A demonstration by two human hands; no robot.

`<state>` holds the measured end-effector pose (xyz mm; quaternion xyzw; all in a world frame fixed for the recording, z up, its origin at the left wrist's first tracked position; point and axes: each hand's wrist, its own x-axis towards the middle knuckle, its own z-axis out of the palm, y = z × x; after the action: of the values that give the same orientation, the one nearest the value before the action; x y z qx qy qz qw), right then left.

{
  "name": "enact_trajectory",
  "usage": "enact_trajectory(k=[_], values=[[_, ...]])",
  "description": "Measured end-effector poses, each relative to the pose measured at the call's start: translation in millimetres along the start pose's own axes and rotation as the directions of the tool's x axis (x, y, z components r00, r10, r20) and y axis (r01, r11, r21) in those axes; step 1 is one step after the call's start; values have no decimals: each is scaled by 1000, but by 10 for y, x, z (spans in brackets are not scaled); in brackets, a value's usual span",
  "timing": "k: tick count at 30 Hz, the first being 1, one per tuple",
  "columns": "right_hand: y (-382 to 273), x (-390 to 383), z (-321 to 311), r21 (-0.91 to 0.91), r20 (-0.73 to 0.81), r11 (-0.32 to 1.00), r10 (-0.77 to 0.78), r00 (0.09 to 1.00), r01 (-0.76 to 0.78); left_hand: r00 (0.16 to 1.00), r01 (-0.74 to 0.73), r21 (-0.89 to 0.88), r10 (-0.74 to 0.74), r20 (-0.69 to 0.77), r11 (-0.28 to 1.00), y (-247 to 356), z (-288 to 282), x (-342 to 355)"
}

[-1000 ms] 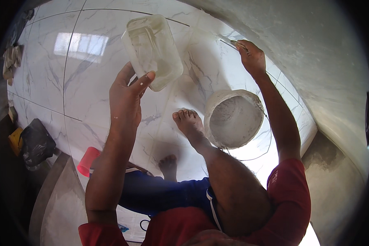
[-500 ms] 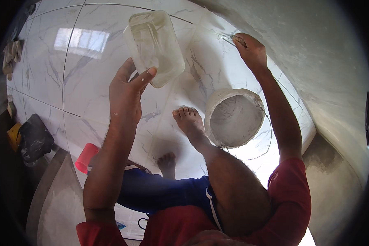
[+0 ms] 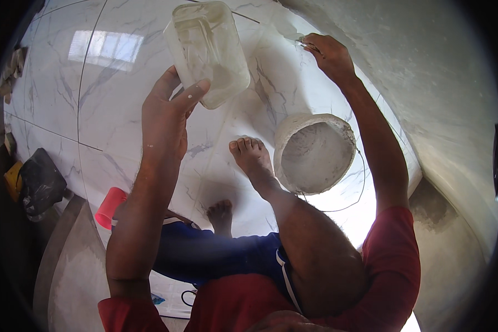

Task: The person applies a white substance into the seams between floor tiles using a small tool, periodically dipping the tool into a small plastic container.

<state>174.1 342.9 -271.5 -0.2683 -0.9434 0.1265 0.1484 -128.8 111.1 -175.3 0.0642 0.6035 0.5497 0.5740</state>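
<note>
My left hand (image 3: 171, 105) grips a translucent plastic container (image 3: 210, 55) by its near end, thumb on top and fingers underneath. The tub is rectangular, cloudy white, and tilted above the tiled floor. At the far right my right hand (image 3: 329, 58) reaches down to where the floor meets the wall. Its fingers are pinched round a small thin object whose kind I cannot make out, partly hidden by the fingers. Between my right forearm and my bare foot stands a bucket (image 3: 315, 157) crusted with grey-white residue, its wire handle hanging down.
A smooth grey wall (image 3: 420, 72) curves along the right. White marble-patterned tiles (image 3: 116, 105) cover the floor. A pink plastic mug (image 3: 110, 207) lies beside my left forearm. Further left are a black plastic bag (image 3: 41, 182) and a yellow item (image 3: 13, 181).
The whole view has shifted slightly. My right hand has moved a little left and away along the floor near the wall. My left hand still holds the container, now a bit higher in view.
</note>
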Motion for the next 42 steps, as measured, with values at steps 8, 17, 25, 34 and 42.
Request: enact_trajectory(k=[8, 17, 25, 34, 42], values=[[54, -377, -149, 14, 12, 996, 93, 996, -93, 1000, 11, 6, -11, 24, 1000, 3, 48, -5], [89, -617, -167, -36, -22, 984, 173, 985, -174, 1000, 16, 26, -17, 23, 1000, 4, 89, -21], [-25, -584, -205, 204, -132, 846, 523, 842, -493, 1000, 10, 18, -10, 17, 1000, 26, 75, -49], [-191, 175, 76, 297, -25, 646, 742, 670, -703, 1000, 13, 29, -14, 25, 999, 39, 75, -51], [18, 467, 220, 224, 102, 615, 757, 645, -756, 1000, 0, 35, 0, 4, 999, 40, 78, -88]])
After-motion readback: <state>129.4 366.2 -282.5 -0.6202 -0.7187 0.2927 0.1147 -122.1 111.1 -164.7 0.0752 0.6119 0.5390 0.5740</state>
